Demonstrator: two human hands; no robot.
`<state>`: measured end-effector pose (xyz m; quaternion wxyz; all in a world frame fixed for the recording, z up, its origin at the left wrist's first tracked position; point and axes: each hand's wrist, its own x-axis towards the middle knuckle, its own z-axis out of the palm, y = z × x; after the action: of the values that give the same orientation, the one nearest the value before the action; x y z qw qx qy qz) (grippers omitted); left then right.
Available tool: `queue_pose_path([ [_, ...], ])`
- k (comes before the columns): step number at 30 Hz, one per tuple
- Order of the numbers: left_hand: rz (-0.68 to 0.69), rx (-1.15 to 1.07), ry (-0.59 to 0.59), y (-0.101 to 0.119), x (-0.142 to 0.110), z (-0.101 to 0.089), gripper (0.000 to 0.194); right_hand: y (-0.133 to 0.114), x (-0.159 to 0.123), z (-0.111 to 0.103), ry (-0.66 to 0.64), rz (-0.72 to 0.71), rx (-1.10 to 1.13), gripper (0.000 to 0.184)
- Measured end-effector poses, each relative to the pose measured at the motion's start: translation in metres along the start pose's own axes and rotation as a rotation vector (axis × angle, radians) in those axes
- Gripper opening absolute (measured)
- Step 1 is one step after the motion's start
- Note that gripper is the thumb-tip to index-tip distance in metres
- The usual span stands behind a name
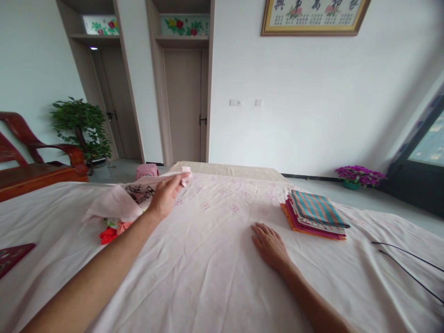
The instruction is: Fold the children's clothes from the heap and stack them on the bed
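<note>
My left hand (166, 194) is raised over the covered table, its fingers closed on a pale pink cloth, with a small end (186, 175) sticking out past the fingertips. More pale pink cloth (121, 203), part of it printed in dark figures, lies bunched behind and left of that hand; whether both parts are one piece, I cannot tell. Red and coral fabric (109, 234) peeks out beneath it. My right hand (269, 243) rests palm down on the pale sheet (208, 268), fingers stretched. Just right of it sits a stack of folded cloths (317, 215), topped by a blue-and-orange checked one.
At the left edge lies a dark red flat item (14, 256). Two thin black cords (409, 252) cross the sheet at right. Beyond the table stand a pink stool (147, 170), a wooden chair (52, 157), a leafy plant (81, 125) and purple flowers (360, 175).
</note>
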<state>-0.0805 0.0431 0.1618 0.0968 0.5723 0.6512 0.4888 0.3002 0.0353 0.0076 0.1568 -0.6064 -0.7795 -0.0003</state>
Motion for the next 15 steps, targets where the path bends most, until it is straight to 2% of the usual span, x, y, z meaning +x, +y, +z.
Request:
queue_pose_path([
  [1,0.068,-0.089,-0.085,0.01,-0.018,0.011,0.048,0.003,0.001,0.0,0.0,0.006,0.028,0.048],
  [2,0.143,-0.204,-0.241,0.017,-0.036,0.021,0.044,0.006,0.002,0.001,0.003,0.013,0.064,0.047],
  [3,0.209,-0.377,-0.452,0.021,-0.053,0.03,0.042,0.009,0.002,0.002,0.009,0.017,0.106,0.047],
  [4,0.234,-0.453,-0.589,0.023,-0.068,0.038,0.039,0.013,0.003,0.002,0.019,0.019,0.153,0.047],
  [5,0.251,-0.463,-0.649,0.021,-0.081,0.045,0.036,0.016,0.004,0.003,0.03,0.016,0.201,0.047],
  [6,0.271,-0.416,-0.648,0.016,-0.091,0.051,0.033,0.018,0.004,0.003,0.045,0.009,0.245,0.047],
  [8,0.346,-0.165,-0.503,-0.003,-0.101,0.059,0.03,0.021,0.004,0.002,0.072,-0.011,0.303,0.045],
  [11,0.44,0.27,-0.292,-0.043,-0.104,0.064,0.036,0.018,0.002,-0.002,0.086,-0.023,0.295,0.039],
  [13,0.362,0.524,-0.155,-0.07,-0.103,0.064,0.042,0.014,-0.001,-0.003,0.077,-0.016,0.257,0.035],
  [15,0.265,0.667,-0.126,-0.092,-0.103,0.062,0.045,0.011,-0.002,-0.004,0.072,-0.005,0.224,0.033],
])
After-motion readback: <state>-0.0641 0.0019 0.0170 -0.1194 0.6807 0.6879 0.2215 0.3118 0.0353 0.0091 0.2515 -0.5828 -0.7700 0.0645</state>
